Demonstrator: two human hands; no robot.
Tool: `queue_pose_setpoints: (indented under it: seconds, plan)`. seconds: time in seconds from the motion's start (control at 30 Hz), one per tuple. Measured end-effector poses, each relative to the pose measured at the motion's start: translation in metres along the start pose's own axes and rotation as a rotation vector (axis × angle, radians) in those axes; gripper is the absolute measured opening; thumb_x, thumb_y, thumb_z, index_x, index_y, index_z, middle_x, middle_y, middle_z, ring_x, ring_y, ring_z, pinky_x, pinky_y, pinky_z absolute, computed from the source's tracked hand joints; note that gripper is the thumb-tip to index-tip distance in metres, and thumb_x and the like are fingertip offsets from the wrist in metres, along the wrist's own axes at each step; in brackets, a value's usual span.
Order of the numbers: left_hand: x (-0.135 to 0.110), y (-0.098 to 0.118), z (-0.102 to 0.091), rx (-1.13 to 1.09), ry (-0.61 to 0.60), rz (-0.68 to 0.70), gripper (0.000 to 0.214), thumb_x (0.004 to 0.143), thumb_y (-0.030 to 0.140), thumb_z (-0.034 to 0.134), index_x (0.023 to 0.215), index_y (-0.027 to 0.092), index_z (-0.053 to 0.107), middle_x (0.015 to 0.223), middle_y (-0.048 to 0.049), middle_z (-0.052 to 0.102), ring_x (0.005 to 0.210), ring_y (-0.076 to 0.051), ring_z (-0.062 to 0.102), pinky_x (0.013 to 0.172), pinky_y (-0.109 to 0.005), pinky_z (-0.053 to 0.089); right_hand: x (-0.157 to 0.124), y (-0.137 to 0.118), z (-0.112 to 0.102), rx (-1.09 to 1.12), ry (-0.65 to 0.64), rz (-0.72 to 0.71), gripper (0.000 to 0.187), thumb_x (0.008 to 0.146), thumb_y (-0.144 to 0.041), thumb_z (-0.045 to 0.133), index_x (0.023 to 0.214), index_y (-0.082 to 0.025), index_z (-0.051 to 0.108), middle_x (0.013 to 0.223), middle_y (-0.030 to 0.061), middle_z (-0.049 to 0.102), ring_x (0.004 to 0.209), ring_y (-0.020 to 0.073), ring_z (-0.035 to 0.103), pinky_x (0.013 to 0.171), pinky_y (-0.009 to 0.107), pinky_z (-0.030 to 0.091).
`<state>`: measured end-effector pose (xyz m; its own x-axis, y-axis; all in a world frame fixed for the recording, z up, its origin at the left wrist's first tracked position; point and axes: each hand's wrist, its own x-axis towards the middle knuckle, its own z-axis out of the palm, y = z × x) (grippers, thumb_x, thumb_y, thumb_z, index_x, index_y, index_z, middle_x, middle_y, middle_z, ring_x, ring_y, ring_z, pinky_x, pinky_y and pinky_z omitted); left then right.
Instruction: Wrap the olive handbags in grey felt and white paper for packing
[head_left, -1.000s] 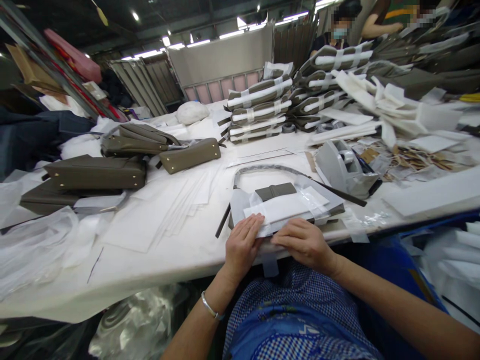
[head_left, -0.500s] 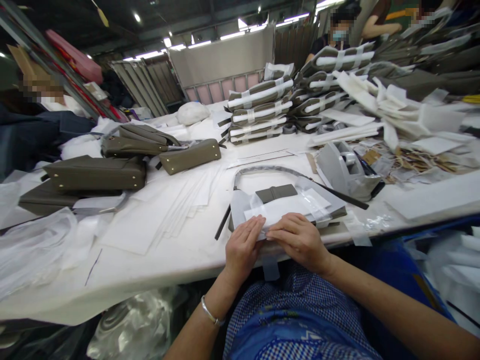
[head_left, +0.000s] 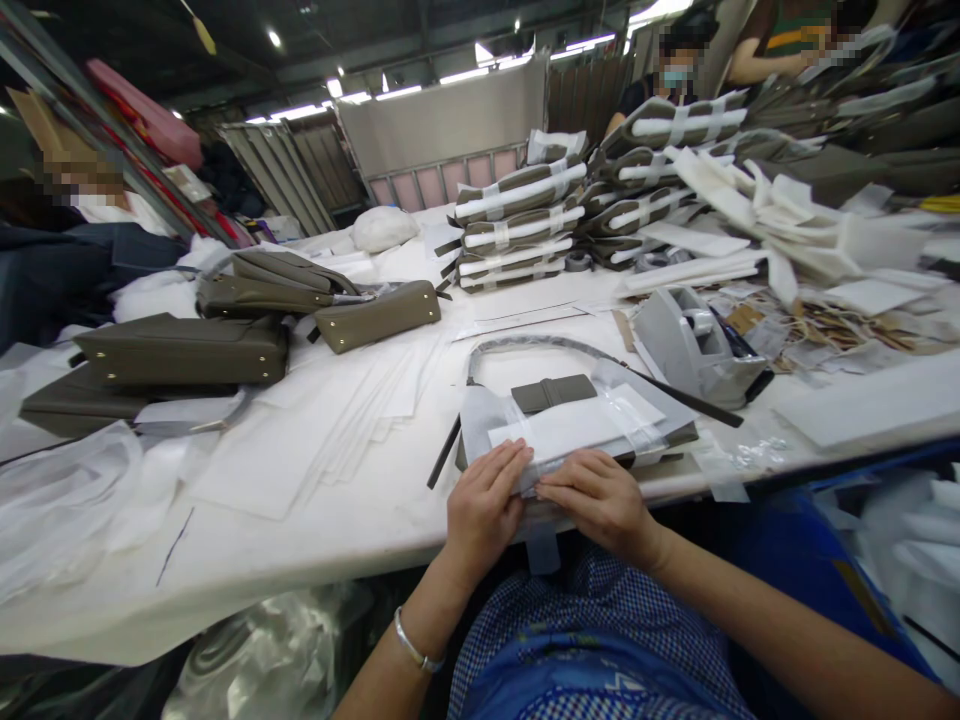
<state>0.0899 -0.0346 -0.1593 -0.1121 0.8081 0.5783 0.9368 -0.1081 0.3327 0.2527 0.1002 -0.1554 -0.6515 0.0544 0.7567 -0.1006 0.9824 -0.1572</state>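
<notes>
Hands: Fingers together, the left hand [head_left: 484,505] lies on the near edge of a white sheet [head_left: 577,425]; the right hand [head_left: 600,500], fingers bent, meets that edge just beside it. Whether either grips the material cannot be told, as the fingers hide the spot.

Bag: An olive bag [head_left: 553,392] rests at the front edge of a white-covered table [head_left: 262,540], its near part beneath sheet and hands.

Covered: Clear film sheathes the handle [head_left: 540,340], arched behind; translucent paper [head_left: 480,402] spreads over the body, and clear tape [head_left: 634,425] crosses the sheet at right. Wrapping looks well advanced.

Uncovered: An olive patch shows at the middle, and dark strap ends [head_left: 701,402] jut out on both sides. Whether the near edge is fastened stays hidden.

Tape strips: One strip [head_left: 542,548] hangs from the table edge just below the hands, where it could catch.

Dispenser: A grey tape dispenser [head_left: 701,345] stands just behind the bag's right end, near one strap, and seems to tighten the room there.

Stacks: Beyond rise bags banded with white padding [head_left: 521,225]; to the left lie unwrapped olive bags [head_left: 180,350] and fanned paper sheets [head_left: 322,430].

Right side: Loose white packing [head_left: 810,215] and a heap of tags [head_left: 825,325] crowd the table.

Background: A masked person [head_left: 677,76] appears behind the stacks.
</notes>
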Motion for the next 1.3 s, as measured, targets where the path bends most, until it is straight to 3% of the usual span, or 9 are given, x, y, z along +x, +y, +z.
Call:
queue_pose_setpoints:
  seconds: [0.13,0.27,0.37,0.5,0.63,0.77,0.87,1.13,1.3]
  plan:
    - [0.008,0.006,-0.017,-0.103,-0.118,-0.049,0.059,0.085,0.015,0.058,0.143,0.021,0.046,0.142,-0.0054,0.056,0.133,-0.021,0.051,0.112,-0.039,0.046,-0.002,0.005,0.002,-0.006,0.010,-0.051,0.020,0.093,-0.015,0.056,0.106,-0.022,0.071,0.091,0.0029,0.073,0.082,0.0181,0.059,0.078,0.034,0.046]
    - [0.010,0.004,-0.008,-0.007,0.015,-0.022,0.038,0.094,0.024,0.058,0.133,0.024,0.057,0.131,-0.0036,0.065,0.123,-0.019,0.060,0.105,-0.037,0.052,-0.002,0.007,0.001,-0.022,0.005,-0.059,0.020,0.093,-0.015,0.057,0.106,-0.021,0.071,0.092,0.0029,0.074,0.084,0.0179,0.061,0.081,0.035,0.049]
    - [0.007,0.000,0.004,0.059,0.076,0.042,0.041,0.093,0.023,0.061,0.134,0.022,0.056,0.131,-0.0055,0.065,0.122,-0.021,0.061,0.102,-0.039,0.054,-0.012,0.006,-0.003,0.003,-0.034,-0.094,0.025,0.093,-0.012,0.057,0.111,-0.022,0.070,0.097,0.0015,0.074,0.089,0.0158,0.064,0.094,0.038,0.050]
    - [0.004,-0.001,0.008,0.066,0.076,0.052,0.044,0.093,0.018,0.059,0.137,0.023,0.054,0.133,-0.0063,0.063,0.124,-0.022,0.059,0.101,-0.040,0.054,-0.035,-0.002,-0.011,-0.005,-0.182,-0.135,0.037,0.096,-0.010,0.052,0.131,-0.018,0.060,0.119,0.0066,0.071,0.116,0.0176,0.061,0.110,0.045,0.044]
    - [0.002,0.001,0.008,0.070,0.086,0.043,0.044,0.093,0.016,0.059,0.137,0.022,0.053,0.134,-0.0059,0.063,0.125,-0.021,0.058,0.104,-0.040,0.052,-0.049,-0.008,-0.003,-0.092,-0.320,-0.158,0.045,0.097,-0.006,0.042,0.139,-0.015,0.053,0.138,0.0110,0.059,0.136,0.0210,0.047,0.110,0.046,0.045]
    - [0.001,0.002,0.009,0.066,0.070,0.036,0.046,0.093,0.012,0.056,0.138,0.021,0.052,0.136,-0.0058,0.061,0.128,-0.021,0.056,0.106,-0.042,0.050,-0.041,-0.008,0.015,-0.034,-0.187,-0.234,0.031,0.096,-0.011,0.051,0.124,-0.015,0.064,0.123,0.0083,0.070,0.120,0.0191,0.061,0.105,0.042,0.050]
    - [-0.001,0.003,0.012,0.065,0.079,0.023,0.046,0.093,0.011,0.054,0.138,0.021,0.052,0.136,-0.0062,0.061,0.128,-0.022,0.056,0.106,-0.043,0.049,-0.030,-0.012,0.021,0.047,-0.079,-0.204,0.019,0.094,-0.013,0.058,0.108,-0.016,0.070,0.104,0.0056,0.076,0.102,0.0168,0.068,0.098,0.038,0.054]
    - [-0.003,0.006,0.019,0.127,0.151,0.010,0.044,0.093,0.007,0.050,0.133,0.023,0.057,0.131,-0.0059,0.064,0.124,-0.023,0.059,0.101,-0.044,0.051,-0.035,-0.037,0.009,0.154,-0.060,0.039,0.029,0.096,-0.009,0.044,0.106,-0.018,0.070,0.102,0.0060,0.076,0.094,0.0159,0.072,0.090,0.033,0.059]
    - [-0.002,0.005,0.019,0.167,0.170,0.042,0.042,0.094,0.009,0.054,0.133,0.022,0.057,0.132,-0.0052,0.064,0.123,-0.022,0.060,0.100,-0.042,0.051,-0.031,-0.042,0.001,0.156,-0.082,0.048,0.029,0.097,-0.010,0.043,0.103,-0.018,0.070,0.100,0.0044,0.077,0.091,0.0155,0.073,0.089,0.031,0.059]
